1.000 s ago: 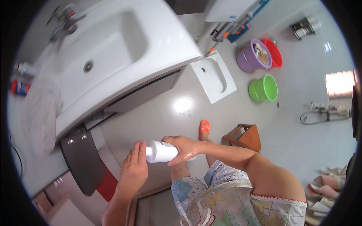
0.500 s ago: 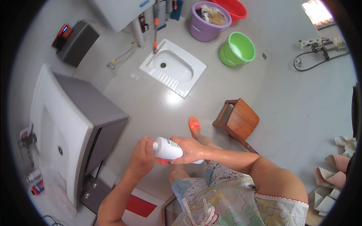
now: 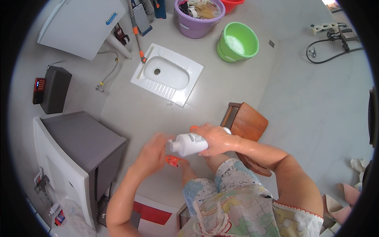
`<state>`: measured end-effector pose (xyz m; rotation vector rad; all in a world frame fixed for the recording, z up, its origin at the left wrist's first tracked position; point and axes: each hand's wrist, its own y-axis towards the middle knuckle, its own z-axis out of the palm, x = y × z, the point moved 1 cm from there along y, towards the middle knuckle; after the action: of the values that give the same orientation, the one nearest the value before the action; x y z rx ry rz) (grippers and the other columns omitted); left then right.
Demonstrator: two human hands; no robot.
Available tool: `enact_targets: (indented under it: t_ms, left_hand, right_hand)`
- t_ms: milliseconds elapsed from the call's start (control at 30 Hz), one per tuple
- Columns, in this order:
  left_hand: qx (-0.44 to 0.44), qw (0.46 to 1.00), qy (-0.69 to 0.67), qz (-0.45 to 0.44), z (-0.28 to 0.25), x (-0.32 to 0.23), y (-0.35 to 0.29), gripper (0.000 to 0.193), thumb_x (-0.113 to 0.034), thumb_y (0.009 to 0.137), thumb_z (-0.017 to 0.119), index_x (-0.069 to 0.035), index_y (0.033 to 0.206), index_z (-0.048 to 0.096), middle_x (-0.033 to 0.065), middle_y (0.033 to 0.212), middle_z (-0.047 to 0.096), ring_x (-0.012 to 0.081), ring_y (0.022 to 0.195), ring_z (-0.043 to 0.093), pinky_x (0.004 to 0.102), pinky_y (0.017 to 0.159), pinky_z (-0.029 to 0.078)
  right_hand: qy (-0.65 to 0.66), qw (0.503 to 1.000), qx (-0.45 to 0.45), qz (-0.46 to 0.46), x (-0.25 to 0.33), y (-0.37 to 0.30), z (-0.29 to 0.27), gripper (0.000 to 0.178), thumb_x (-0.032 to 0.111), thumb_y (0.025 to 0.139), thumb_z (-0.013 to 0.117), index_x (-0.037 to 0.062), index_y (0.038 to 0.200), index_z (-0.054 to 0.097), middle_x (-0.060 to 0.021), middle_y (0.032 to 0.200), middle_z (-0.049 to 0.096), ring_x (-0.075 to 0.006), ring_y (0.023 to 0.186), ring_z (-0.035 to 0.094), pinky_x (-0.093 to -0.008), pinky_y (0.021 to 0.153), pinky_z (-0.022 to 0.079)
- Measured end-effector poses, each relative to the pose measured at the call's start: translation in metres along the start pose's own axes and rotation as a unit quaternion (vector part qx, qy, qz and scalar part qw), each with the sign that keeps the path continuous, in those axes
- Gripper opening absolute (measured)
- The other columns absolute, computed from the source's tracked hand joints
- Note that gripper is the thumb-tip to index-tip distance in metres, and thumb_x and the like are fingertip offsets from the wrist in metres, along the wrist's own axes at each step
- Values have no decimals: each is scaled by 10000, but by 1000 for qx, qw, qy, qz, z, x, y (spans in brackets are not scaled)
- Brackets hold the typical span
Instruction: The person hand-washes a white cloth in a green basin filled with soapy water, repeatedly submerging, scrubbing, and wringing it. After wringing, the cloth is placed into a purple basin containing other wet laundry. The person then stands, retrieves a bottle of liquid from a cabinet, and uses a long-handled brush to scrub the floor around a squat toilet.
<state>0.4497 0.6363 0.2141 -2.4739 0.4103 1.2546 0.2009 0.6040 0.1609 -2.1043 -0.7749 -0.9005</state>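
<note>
A white bottle (image 3: 191, 144) with a printed label lies on its side in the air, its narrow neck pointing left. My right hand (image 3: 216, 138) is wrapped round its body, and its far end shows past the fingers. Just left of the neck is my left hand (image 3: 151, 155), smeared by motion. A small gap seems to part its fingers from the neck. Whether those fingers hold anything does not show. Both forearms look wet.
A wooden stool (image 3: 252, 122) stands right of my feet. Ahead lies a white squat toilet (image 3: 189, 79), with a green bucket (image 3: 237, 43) and a purple bucket of cloths (image 3: 195, 27) beyond. At left is a washbasin (image 3: 59, 158) on a grey cabinet (image 3: 85, 130).
My left hand has come off the bottle's neck, where it was gripping. My right hand has carried the bottle right and slightly up in view. The view and my feet have shifted.
</note>
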Motion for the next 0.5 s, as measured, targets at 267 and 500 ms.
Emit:
enact_targets:
  t_ms: [267, 500]
  left_hand:
    - [-136, 981, -58, -127, 25, 42, -22, 267, 35, 845, 468, -22, 1087, 566, 141, 1006, 584, 283, 864, 586, 321, 713, 474]
    - [-108, 963, -115, -218, 106, 68, -92, 244, -3, 850, 503, -27, 1084, 565, 108, 971, 592, 222, 811, 590, 302, 689, 485]
  right_hand:
    - [-261, 953, -92, 126, -64, 15, -77, 625, 254, 611, 763, 58, 1135, 484, -168, 970, 566, -372, 932, 540, -437, 759, 498]
    - [-465, 858, -92, 195, -100, 53, -130, 562, 184, 612, 754, 81, 1098, 494, -129, 989, 569, -335, 962, 535, -435, 759, 483]
